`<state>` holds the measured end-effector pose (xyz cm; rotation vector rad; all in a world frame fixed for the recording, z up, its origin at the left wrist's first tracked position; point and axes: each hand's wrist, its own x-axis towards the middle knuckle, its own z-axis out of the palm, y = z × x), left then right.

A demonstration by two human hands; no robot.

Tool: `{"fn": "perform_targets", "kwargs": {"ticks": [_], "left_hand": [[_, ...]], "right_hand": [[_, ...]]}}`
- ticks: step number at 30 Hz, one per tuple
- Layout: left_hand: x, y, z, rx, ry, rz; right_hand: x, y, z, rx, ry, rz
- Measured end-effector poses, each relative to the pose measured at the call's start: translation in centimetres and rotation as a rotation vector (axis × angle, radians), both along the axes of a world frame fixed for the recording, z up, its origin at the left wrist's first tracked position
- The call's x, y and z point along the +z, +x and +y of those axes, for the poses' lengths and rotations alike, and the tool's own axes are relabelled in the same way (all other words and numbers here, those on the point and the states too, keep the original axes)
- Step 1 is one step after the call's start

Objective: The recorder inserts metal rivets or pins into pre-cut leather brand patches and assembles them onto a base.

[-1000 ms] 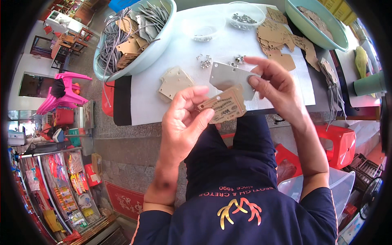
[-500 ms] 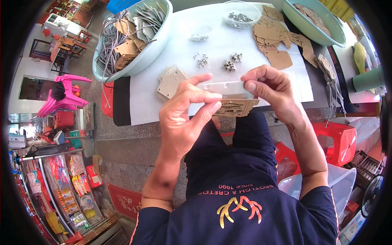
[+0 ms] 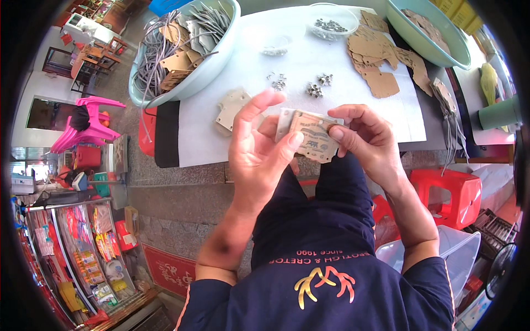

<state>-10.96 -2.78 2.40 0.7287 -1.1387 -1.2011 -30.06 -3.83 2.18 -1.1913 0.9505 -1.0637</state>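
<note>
Between my hands, above the near edge of the table, a tan printed piece with a notched outline (image 3: 314,135) is held tilted, its printed side up. Behind it shows a whitish plate with small holes (image 3: 285,120). My right hand (image 3: 367,138) pinches the piece at its right side, thumb in front and fingers behind. The thumb of my left hand (image 3: 259,146) presses its left edge; the index finger stands raised, and the other fingers are partly hidden behind. On the table beyond my left hand lie pale plates with holes (image 3: 231,113).
Small metal fittings (image 3: 316,87) lie in piles on the white sheet (image 3: 199,132). Farther back stand clear tubs (image 3: 334,22) and stacked tan pieces (image 3: 381,83). Pale green basins hold grey cords (image 3: 152,71) at left and brown pieces at right. A red stool (image 3: 450,196) stands at right.
The piece has turned from nearly edge-on to showing its printed face. My left thumb has come onto its edge and the left index finger has lifted. The view has shifted slightly.
</note>
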Motion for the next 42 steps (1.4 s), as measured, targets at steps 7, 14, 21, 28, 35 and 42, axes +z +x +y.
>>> {"fn": "perform_targets", "kwargs": {"ticks": [7,14,21,28,35,42], "left_hand": [[-2.0,-2.3,1.2,-0.168,0.095,0.278],[-1.8,-3.0,1.1,-0.155,0.083,0.369],[-1.3,-3.1,1.3,-0.148,0.186,0.434],[-2.0,-3.4,1.5,-0.167,0.184,0.436],[-2.2,-3.7,1.6,-0.156,0.207,0.464],[-2.3,-4.0,1.6,-0.129,0.223,0.426]], "right_hand": [[-1.1,1.4,0.6,-0.076,0.097,-0.240],[-2.6,1.7,1.2,-0.092,-0.079,-0.110],[-2.6,2.3,0.9,-0.236,-0.352,0.108],[-2.8,2.8,1.2,-0.314,-0.457,0.167],[-3.2,3.1,1.6,-0.403,-0.395,0.180],[-3.0,3.2,1.7,-0.391,-0.447,0.242]]}}
